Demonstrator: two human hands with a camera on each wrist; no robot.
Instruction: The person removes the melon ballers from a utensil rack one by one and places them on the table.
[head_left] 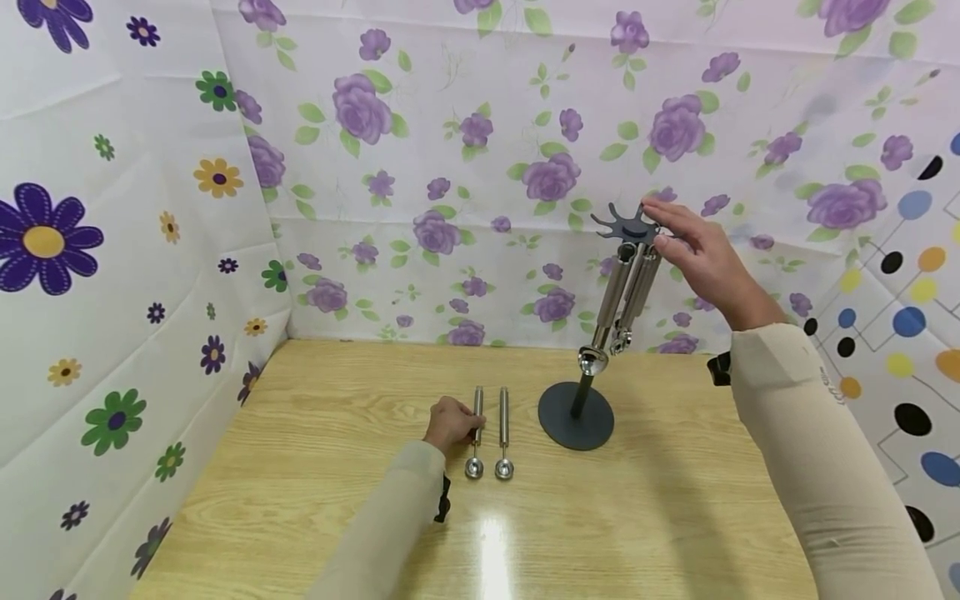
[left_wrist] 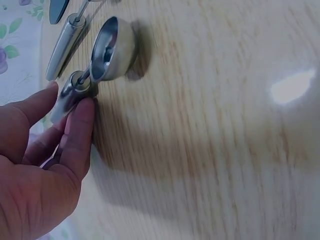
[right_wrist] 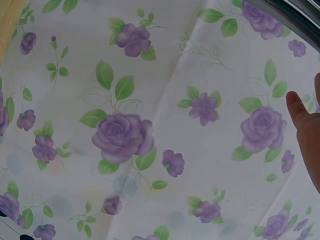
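My left hand [head_left: 450,422] grips the handle of a metal scoop [head_left: 474,468] with a small round bowl, low over the table. The left wrist view shows the thumb and fingers on either side of its shiny cylindrical handle. Just right of it lies a second, similar scoop [head_left: 504,468], bowl toward me. My right hand [head_left: 701,254] is raised at the top of a dark utensil stand [head_left: 576,415], straight fingers at its hooked top plate [head_left: 626,225]. Several metal-handled utensils [head_left: 617,287] hang from that plate, partly overlapping. Only part of this hand shows in the right wrist view.
The stand's round base rests on the wooden table [head_left: 337,400], right of the scoops. A flowered cloth [head_left: 435,275] hangs behind the table's back edge. Patterned cloths also line the left and right sides.
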